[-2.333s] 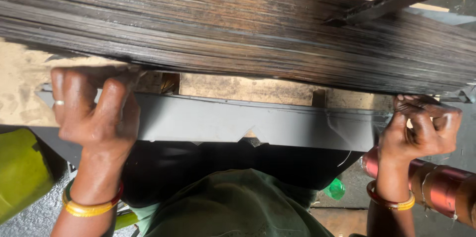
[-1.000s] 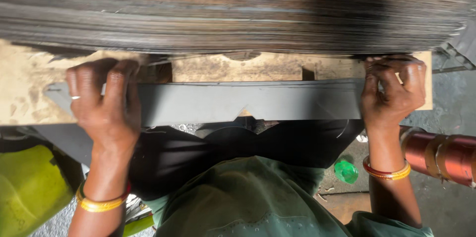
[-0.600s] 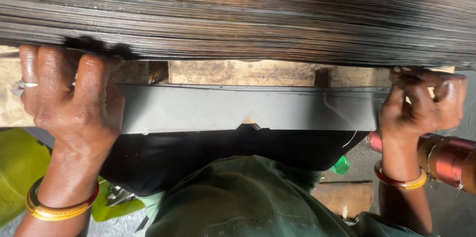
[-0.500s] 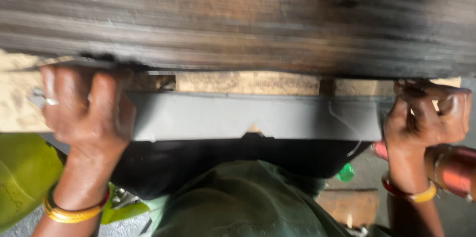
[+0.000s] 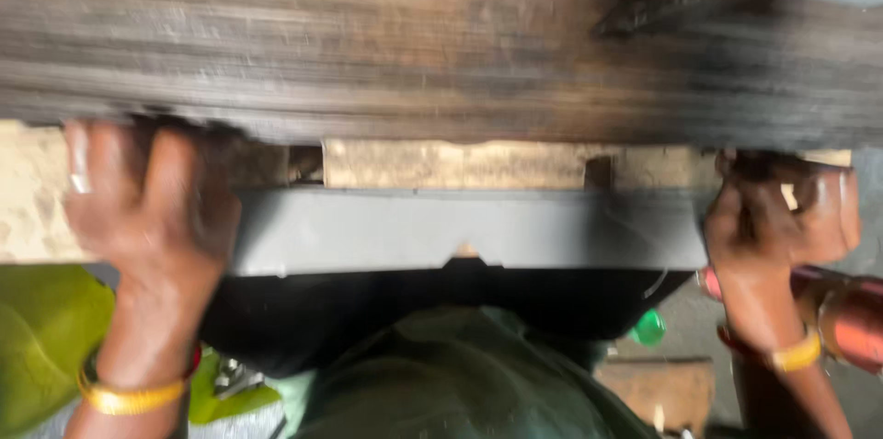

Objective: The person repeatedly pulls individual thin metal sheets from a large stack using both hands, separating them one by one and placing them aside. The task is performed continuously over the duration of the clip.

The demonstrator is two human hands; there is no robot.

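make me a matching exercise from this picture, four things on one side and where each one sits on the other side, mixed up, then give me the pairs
Things:
1. left hand
2. right hand
3. stack of thin dark sheets
4. green cap

Places:
A. across the top of the view
B. on the grey metal strip's left end
C. low down, below the strip's right part
D. at the strip's right end

Pairs: 1-B, 2-D, 3-A, 4-C
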